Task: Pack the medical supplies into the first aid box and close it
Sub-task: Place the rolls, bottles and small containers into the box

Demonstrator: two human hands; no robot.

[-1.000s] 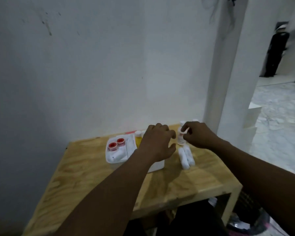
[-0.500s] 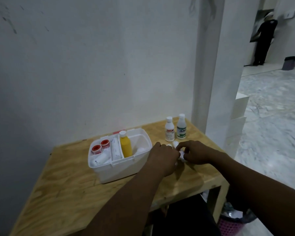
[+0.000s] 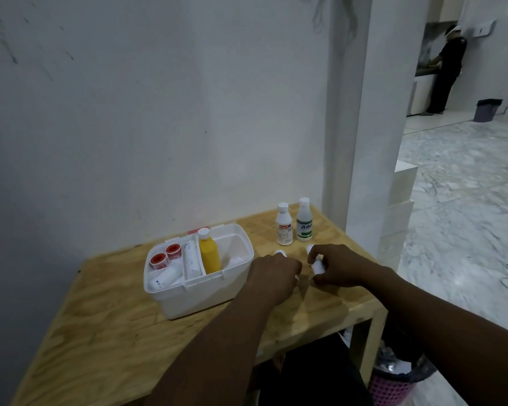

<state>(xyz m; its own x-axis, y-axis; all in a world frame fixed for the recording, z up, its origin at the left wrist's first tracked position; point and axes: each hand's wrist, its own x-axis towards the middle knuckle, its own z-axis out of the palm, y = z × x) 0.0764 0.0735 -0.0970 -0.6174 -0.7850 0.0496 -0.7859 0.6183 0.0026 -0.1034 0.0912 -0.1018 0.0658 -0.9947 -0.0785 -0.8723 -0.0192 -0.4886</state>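
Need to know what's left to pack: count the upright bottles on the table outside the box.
2. The red-label bottle and green-label bottle stand side by side at the table's far edge. None appear hidden.

Our plywood table against the wall

On it we see the open white first aid box, two upright bottles near the far edge, and white rolls just beside the box.

Your shot's pretty dim and soft; wall vignettes dark left, brighter floor right looks smeary; edges bend.
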